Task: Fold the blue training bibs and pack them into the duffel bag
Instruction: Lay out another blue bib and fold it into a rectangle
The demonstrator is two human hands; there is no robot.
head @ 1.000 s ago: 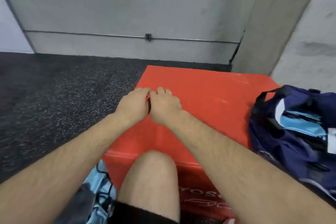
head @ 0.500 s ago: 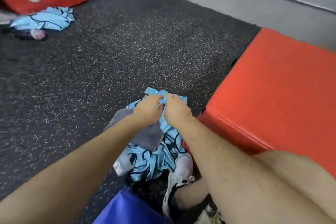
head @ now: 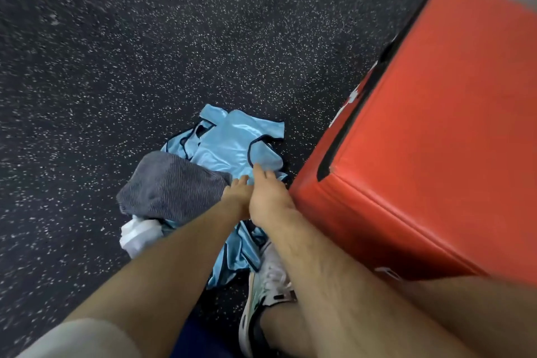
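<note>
Where the speckled floor (head: 145,52) meets the red block (head: 436,125) on the right, the blue bibs (head: 232,139) lie in a crumpled heap, a grey towel (head: 171,186) overlapping their left edge. They look light, limp and slick, and should lift best by a dark-bound shoulder strap. The right hand (head: 267,200) lays straight fingers on them; the left hand (head: 236,195) sits alongside, its grip unclear.

The right hand (head: 266,197) covers most of the left hand (head: 236,193), whose fingers cannot be read. A grey towel (head: 171,186) hides part of the blue bibs (head: 232,139); the red box (head: 436,125) runs off right.
</note>
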